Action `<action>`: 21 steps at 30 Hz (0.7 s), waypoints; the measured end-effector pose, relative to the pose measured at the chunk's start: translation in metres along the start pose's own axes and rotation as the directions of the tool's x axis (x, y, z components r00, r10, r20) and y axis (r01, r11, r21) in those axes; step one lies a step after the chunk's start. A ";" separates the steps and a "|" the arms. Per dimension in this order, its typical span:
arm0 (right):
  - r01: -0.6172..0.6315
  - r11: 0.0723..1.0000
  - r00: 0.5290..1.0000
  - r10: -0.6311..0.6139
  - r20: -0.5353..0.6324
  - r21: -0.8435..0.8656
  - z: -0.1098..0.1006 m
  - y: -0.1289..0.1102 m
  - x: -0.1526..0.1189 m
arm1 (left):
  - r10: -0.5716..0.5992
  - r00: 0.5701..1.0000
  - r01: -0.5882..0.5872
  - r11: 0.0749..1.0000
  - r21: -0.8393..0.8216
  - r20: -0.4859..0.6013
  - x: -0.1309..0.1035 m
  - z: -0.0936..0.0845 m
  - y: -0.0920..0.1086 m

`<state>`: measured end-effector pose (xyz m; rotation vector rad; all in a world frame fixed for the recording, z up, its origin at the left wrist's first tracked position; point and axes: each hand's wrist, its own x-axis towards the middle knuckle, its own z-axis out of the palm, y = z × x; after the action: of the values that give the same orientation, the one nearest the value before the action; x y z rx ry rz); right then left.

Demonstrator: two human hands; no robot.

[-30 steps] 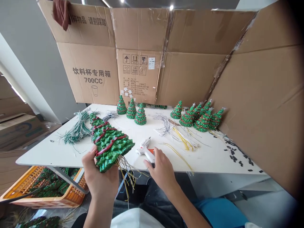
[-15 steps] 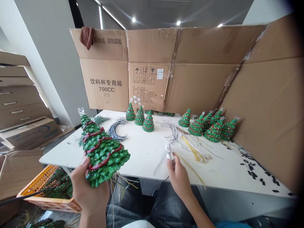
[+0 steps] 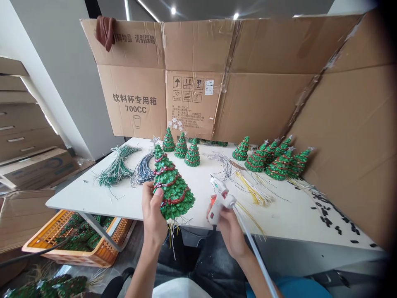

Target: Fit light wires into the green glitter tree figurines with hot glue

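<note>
My left hand [image 3: 154, 211] is closed around the lower left side of a green Christmas tree ornament [image 3: 173, 192] with red garlands and a clear star on top. Thin wires hang from under its base, and it leans slightly above the table's front edge. To its right, my right hand [image 3: 228, 225] grips the handle of a white hot glue gun [image 3: 218, 198]. The gun's nozzle points up and left, apart from the tree. A long translucent glue stick [image 3: 254, 248] sticks out of its back end, and an orange trigger shows by my fingers.
Small trees [image 3: 192, 154] stand mid-table, with several more [image 3: 279, 163] at the right. Green wires [image 3: 116, 167], blue-white wires [image 3: 143, 169] and yellow wires [image 3: 256, 190] lie on the white table [image 3: 124, 203]. Black pieces [image 3: 325, 221] are scattered right. Cardboard [image 3: 260, 107] walls the back; an orange crate [image 3: 102, 258] holds trees.
The tree in my left hand has moved right and is more upright. My right hand has raised and turned the glue gun, so its body and stick now show.
</note>
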<state>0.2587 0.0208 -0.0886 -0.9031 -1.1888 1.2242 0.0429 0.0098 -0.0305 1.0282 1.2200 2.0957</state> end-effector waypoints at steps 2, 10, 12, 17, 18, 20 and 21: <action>-0.027 0.996 0.997 0.021 0.079 0.086 0.009 -0.006 -0.010 | 0.026 1.000 -0.026 1.000 0.001 0.008 0.000 0.000 -0.004; -0.019 0.968 0.974 -0.039 0.223 0.251 0.033 -0.017 -0.040 | 0.178 0.983 -0.174 0.982 0.073 -0.054 -0.003 -0.005 -0.014; 0.023 0.978 0.970 -0.072 0.233 0.207 0.032 -0.015 -0.044 | 0.210 0.975 -0.203 0.975 0.086 -0.072 -0.004 -0.005 -0.014; 0.043 0.998 0.962 -0.053 0.269 0.043 0.023 0.003 -0.054 | 0.268 0.959 -0.257 0.959 0.116 -0.091 -0.003 -0.004 -0.014; 0.036 0.999 0.963 -0.040 0.267 0.021 0.021 0.008 -0.056 | 0.278 0.956 -0.267 0.956 0.119 -0.091 -0.003 -0.004 -0.014; 0.020 1.000 0.961 -0.014 0.277 -0.019 0.018 0.016 -0.060 | 0.295 0.951 -0.284 0.951 0.121 -0.088 -0.002 -0.004 -0.016; 0.013 0.999 0.959 -0.002 0.283 -0.040 0.017 0.020 -0.061 | 0.301 0.950 -0.290 0.949 0.121 -0.085 -0.002 -0.005 -0.016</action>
<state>0.2418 -0.0374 -0.1152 -0.7689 -1.4478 1.3592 0.0414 0.0135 -0.0472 1.2311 1.3073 2.3568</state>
